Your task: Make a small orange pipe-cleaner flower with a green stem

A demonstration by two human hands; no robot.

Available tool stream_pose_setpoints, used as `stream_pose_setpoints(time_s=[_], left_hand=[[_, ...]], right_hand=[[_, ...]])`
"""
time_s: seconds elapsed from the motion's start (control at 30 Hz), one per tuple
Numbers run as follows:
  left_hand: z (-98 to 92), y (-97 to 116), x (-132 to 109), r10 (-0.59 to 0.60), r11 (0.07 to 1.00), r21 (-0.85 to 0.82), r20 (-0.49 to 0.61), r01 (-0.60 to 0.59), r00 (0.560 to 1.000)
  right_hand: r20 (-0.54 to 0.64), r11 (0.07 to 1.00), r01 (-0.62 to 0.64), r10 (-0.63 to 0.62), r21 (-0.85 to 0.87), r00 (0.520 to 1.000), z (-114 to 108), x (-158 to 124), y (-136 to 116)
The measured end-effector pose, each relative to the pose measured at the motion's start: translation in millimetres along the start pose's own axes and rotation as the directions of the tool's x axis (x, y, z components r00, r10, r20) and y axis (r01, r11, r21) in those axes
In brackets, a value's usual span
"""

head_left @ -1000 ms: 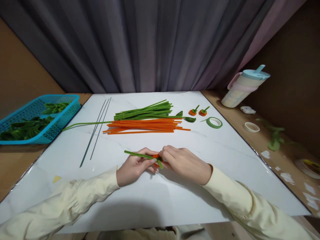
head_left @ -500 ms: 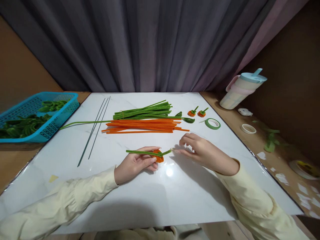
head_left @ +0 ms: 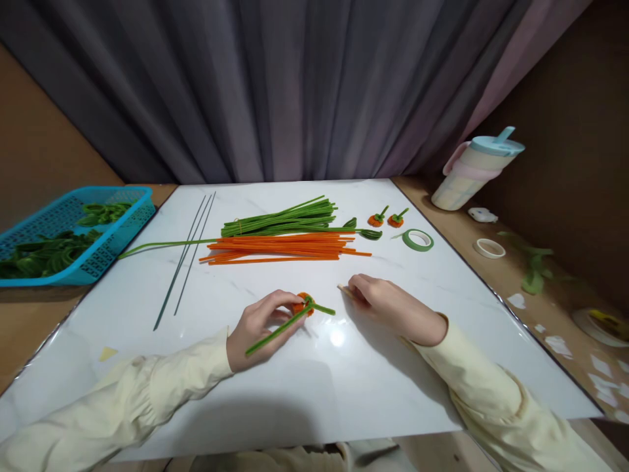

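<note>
My left hand [head_left: 259, 326] pinches a small orange pipe-cleaner coil [head_left: 303, 303] with a green pipe cleaner [head_left: 278, 328] wound through it; the green stem slants down-left across my fingers and a short end sticks out right. My right hand [head_left: 388, 305] rests on the white table [head_left: 314, 387] a little to the right, fingers curled, apart from the coil. A thin pale tip shows at its fingertips; I cannot make out what it is.
Bundles of orange pipe cleaners [head_left: 280, 248] and green pipe cleaners [head_left: 282, 220] lie mid-table, two finished orange pieces [head_left: 386, 218] and a green tape roll [head_left: 418, 240] beyond. Thin wires [head_left: 189, 255] lie left. A blue basket [head_left: 69, 231] of green loops sits far left, a lidded cup [head_left: 474, 169] right.
My right hand let go of the piece and drew back right onto the table. My left hand turned the piece, so the green stem now slants down-left.
</note>
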State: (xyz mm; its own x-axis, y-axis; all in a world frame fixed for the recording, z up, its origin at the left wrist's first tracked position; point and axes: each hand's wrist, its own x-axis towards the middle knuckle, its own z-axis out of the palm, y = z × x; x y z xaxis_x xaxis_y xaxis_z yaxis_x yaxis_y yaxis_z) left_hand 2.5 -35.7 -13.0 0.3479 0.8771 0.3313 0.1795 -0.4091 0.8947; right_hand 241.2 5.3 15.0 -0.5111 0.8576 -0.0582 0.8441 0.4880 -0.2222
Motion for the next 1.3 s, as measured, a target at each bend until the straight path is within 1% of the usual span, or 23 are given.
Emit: stream_pose_setpoints(time_s=[0.07,0.1,0.13,0.17,0.2,0.23,0.27,0.3,0.33,0.37,0.4,0.47,0.5,0.57,0.67,0.77,0.8,0.87,0.93,1.03,1.17,1.23,1.3], left_hand=[[-0.1,-1,1,0.052,0.997,0.061,-0.031,-0.050,0.998],[-0.6,-3,2,0.077,0.993,0.090,-0.047,-0.073,0.996],[-1.4,-4,3,0.107,0.987,0.127,-0.064,-0.098,0.992],[-2.7,-7,4,0.152,0.976,0.171,-0.079,-0.137,0.985],[-4.4,-9,5,0.207,0.957,0.224,-0.087,-0.184,0.974],[-6.4,-12,7,0.269,0.930,0.280,-0.081,-0.237,0.960],[-8.5,-14,8,0.343,0.891,0.337,-0.063,-0.304,0.937],[-10.7,-16,9,0.393,0.850,0.392,-0.024,-0.353,0.919],[-12.6,-17,9,0.436,0.800,0.448,0.023,-0.400,0.899],[-14.3,-17,10,0.467,0.748,0.499,0.073,-0.437,0.881],[-15.6,-17,10,0.485,0.698,0.544,0.121,-0.466,0.866],[-17.1,-16,10,0.509,0.609,0.606,0.196,-0.512,0.838],[-17.3,-15,10,0.514,0.578,0.627,0.219,-0.523,0.830],[-17.3,-15,10,0.514,0.546,0.651,0.236,-0.527,0.825],[-16.4,-15,9,0.508,0.549,0.677,0.195,-0.490,0.839],[-14.6,-16,8,0.500,0.593,0.675,0.118,-0.439,0.858],[-13.9,-16,8,0.493,0.613,0.667,0.096,-0.424,0.865],[-12.5,-16,9,0.479,0.647,0.647,0.068,-0.404,0.875],[-11.4,-15,9,0.470,0.678,0.622,0.042,-0.392,0.881],[-9.8,-14,9,0.456,0.738,0.559,0.001,-0.378,0.890],[-7.8,-12,9,0.422,0.804,0.474,-0.030,-0.358,0.906],[-7.0,-11,9,0.408,0.823,0.451,-0.046,-0.345,0.912],[-6.4,-10,9,0.410,0.826,0.447,-0.056,-0.344,0.910]], right_hand=[[-0.020,1.000,-0.002,0.002,0.000,1.000,3,1,2],[-0.030,0.999,0.006,-0.005,0.034,1.000,3,1,3],[-0.031,0.995,0.016,-0.013,0.101,0.999,2,1,3],[-0.013,0.978,0.022,-0.019,0.206,1.000,0,1,2],[0.028,0.939,0.014,-0.025,0.344,0.999,-3,0,-1],[0.097,0.863,-0.014,-0.041,0.506,0.994,-7,0,-5],[0.190,0.744,-0.071,-0.076,0.664,0.979,-11,-1,-10],[0.275,0.582,-0.151,-0.129,0.799,0.953,-14,-2,-17],[0.336,0.422,-0.232,-0.189,0.877,0.923,-16,-2,-23],[0.364,0.280,-0.295,-0.237,0.913,0.901,-17,-2,-30],[0.370,0.159,-0.338,-0.270,0.928,0.889,-16,-3,-36],[0.371,-0.011,-0.391,-0.291,0.920,0.882,-12,-2,-46],[0.365,-0.070,-0.399,-0.285,0.914,0.886,-10,-1,-50],[0.358,-0.136,-0.398,-0.250,0.907,0.900,-5,0,-54],[0.363,-0.161,-0.393,-0.191,0.905,0.912,-2,1,-57],[0.361,-0.188,-0.386,-0.152,0.903,0.920,0,0,-57],[0.351,-0.185,-0.372,-0.139,0.910,0.926,0,0,-58],[0.314,-0.135,-0.328,-0.114,0.935,0.942,3,-1,-58],[0.272,-0.056,-0.279,-0.104,0.959,0.957,6,-1,-58],[0.234,0.039,-0.231,-0.089,0.972,0.968,8,-2,-60],[0.190,0.144,-0.184,-0.029,0.972,0.981,6,-3,-62],[0.199,0.154,-0.191,-0.033,0.969,0.980,6,-3,-62],[0.216,0.125,-0.207,-0.061,0.970,0.974,6,-2,-61]])
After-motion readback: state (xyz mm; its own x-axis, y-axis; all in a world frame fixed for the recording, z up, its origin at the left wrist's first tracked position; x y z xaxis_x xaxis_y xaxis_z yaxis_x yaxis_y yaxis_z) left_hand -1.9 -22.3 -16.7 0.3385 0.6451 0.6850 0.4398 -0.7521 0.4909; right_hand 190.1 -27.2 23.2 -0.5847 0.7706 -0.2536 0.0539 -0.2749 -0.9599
